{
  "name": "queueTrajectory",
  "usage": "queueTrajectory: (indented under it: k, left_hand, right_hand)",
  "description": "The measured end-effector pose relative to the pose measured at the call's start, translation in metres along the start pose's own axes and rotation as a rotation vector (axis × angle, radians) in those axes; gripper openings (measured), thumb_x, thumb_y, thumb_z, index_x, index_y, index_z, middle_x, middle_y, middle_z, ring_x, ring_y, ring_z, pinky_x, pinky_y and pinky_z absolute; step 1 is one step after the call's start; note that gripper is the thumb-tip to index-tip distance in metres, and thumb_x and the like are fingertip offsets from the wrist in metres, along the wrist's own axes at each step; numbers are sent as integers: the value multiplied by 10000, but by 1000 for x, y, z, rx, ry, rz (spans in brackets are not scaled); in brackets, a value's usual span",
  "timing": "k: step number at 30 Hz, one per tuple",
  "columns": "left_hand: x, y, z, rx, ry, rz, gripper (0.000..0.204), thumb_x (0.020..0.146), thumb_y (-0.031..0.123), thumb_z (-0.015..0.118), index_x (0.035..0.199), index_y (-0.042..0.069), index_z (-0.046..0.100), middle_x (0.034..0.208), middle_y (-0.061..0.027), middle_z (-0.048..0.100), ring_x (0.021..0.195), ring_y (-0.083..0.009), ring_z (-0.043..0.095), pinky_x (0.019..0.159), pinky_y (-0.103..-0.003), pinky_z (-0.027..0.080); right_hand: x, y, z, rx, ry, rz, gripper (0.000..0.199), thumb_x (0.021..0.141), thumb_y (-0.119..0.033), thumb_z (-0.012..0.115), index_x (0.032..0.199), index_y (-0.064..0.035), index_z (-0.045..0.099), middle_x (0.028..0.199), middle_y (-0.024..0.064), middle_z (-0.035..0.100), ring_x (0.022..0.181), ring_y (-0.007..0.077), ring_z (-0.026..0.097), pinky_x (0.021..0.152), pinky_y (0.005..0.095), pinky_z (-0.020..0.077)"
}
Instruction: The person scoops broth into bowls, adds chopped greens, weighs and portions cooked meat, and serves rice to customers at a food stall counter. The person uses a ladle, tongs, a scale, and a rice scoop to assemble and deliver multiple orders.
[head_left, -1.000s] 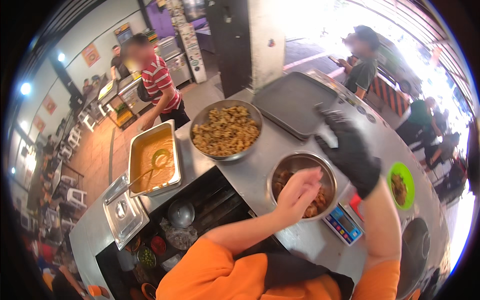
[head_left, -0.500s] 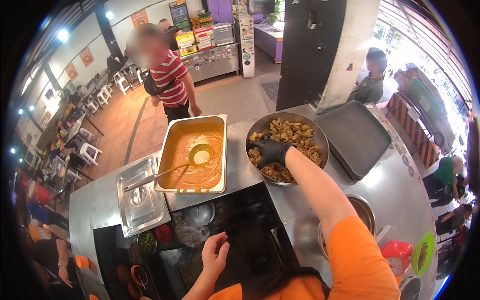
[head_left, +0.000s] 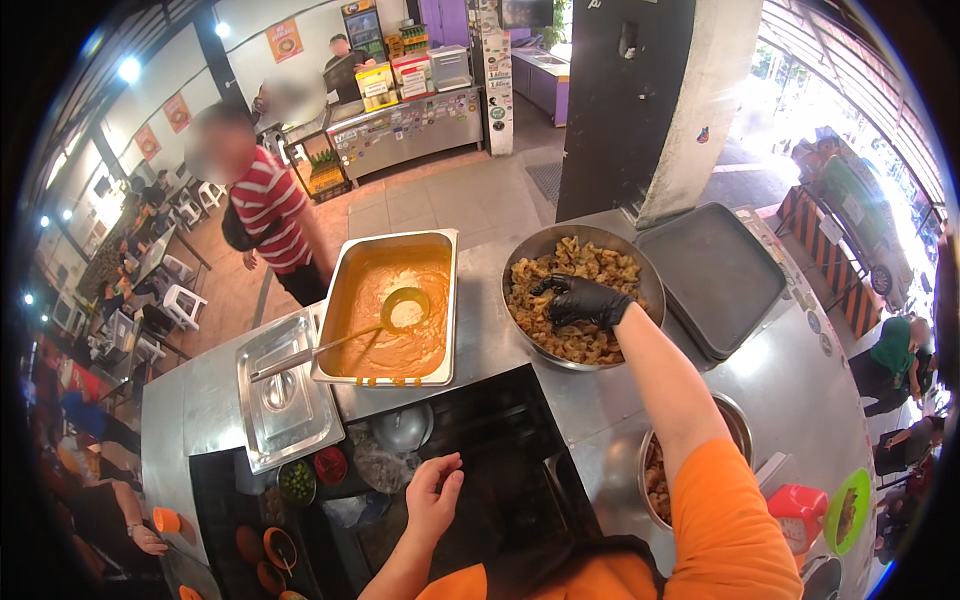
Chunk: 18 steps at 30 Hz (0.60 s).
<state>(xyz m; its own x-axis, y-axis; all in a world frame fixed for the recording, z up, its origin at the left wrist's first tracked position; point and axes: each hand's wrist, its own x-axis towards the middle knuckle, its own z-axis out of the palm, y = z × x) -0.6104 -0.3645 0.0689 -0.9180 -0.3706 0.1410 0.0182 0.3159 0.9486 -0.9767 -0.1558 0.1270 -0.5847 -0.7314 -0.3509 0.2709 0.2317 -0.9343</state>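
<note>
Standing at the metal worktop (head_left: pixel 185 400), we have, at far left, an orange cup (head_left: pixel 166 520) beside another person's hand (head_left: pixel 148 540). Beyond the edge, a person in a red-and-white striped shirt (head_left: pixel 270 210) stands near. Next comes a steel lid (head_left: pixel 285 420), with a small container of green pieces (head_left: pixel 296 482) and a small container of red contents (head_left: pixel 330 465) just below it. A deep steel pan (head_left: pixel 453 290) holds orange-brown sauce; a ladle (head_left: pixel 405 308) rests in it, its handle slanting out over the lid. Our bare left hand (head_left: pixel 430 500) hangs above the dark recessed section (head_left: pixel 505 450), its fingers loosely curled and holding nothing that we can see. Our right hand (head_left: pixel 590 303), in a black glove, reaches into the wide metal bowl (head_left: pixel 656 283), touching the browned food pieces (head_left: pixel 590 345) there; we cannot tell whether its fingers have closed on any. Right of this bowl lies a grey tray (head_left: pixel 712 280). Below, a second metal bowl (head_left: pixel 741 425) is partly hidden by our right arm, then a red scale (head_left: pixel 798 512) and a tilted green bowl (head_left: pixel 862 492).
</note>
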Motion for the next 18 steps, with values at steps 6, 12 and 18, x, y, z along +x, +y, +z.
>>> queueTrajectory:
  k: [6,12,18]
  left_hand:
    - [4,9,13,-179,-9,-5,232,882,31,630,1112,-1,642,1004,-89,638,901,-140,636,802,-247,501]
    - [20,30,30,-199,-101,85,235,884,32,632,1117,5,643,1004,-77,645,894,-127,631,791,-237,496]
    - [11,22,23,-196,-119,34,229,898,30,606,1124,-1,634,1026,-76,641,917,-126,625,817,-247,499]
  right_hand:
    - [-15,22,-7,301,230,-103,194,865,-99,607,1046,-41,641,978,61,612,874,153,604,746,342,576]
    - [3,26,11,-28,452,20,241,847,-158,638,1049,-27,640,845,90,623,719,193,598,581,343,541]
    - [7,16,39,-539,359,-16,412,761,-101,670,1156,-35,571,859,110,641,678,197,605,566,351,521]
